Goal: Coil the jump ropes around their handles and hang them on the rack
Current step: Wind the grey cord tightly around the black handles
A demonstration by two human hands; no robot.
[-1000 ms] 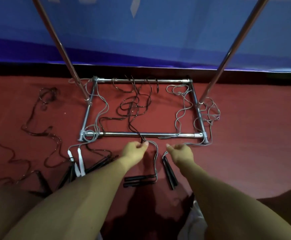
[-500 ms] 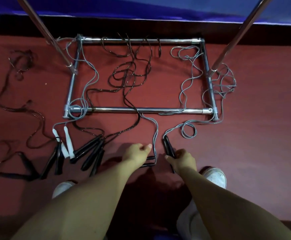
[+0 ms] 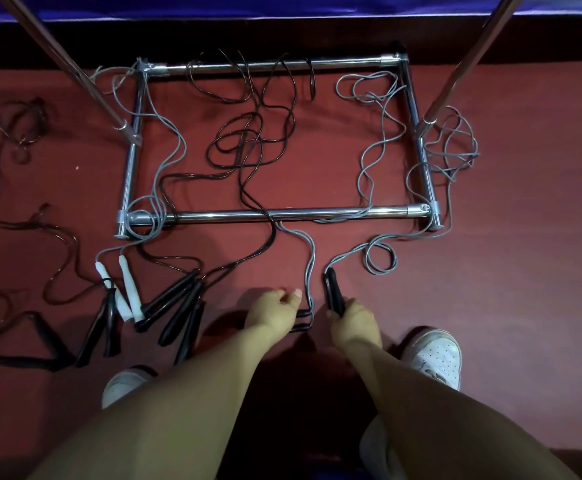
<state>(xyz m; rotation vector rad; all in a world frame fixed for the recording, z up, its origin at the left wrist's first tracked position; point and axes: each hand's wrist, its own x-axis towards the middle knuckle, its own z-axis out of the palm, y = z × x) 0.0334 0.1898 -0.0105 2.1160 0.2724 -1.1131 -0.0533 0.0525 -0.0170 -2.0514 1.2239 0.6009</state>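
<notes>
Task barely started, by the look of it: no rope coiled, nothing hung. All ropes lie loose on the red floor point(image 3: 525, 271), cords strung over and through the rack base point(image 3: 282, 214); the rack's two uprights rise out of frame, so the top bar can't be checked.

Right hand point(image 3: 353, 322) has its fingers curled round a black handle point(image 3: 333, 289), which sticks out ahead of the knuckles. Its grey cord point(image 3: 381, 259) loops off fwd and to the right, toward the rack's near bar.

Left hand point(image 3: 275, 311) hovers over or rests on a second pair of black handles point(image 3: 303, 320) lying crosswise just right of its fingers. Fingers loosely bent; can't tell if it grips anything.

Further left of the left hand: a heap of black handles point(image 3: 178, 306), two white handles point(image 3: 128, 289), and dark cords trailing off left.

Left to do, approx everything: lift the pair, wind cord round handles, hang, then repeat for each remaining rope.
</notes>
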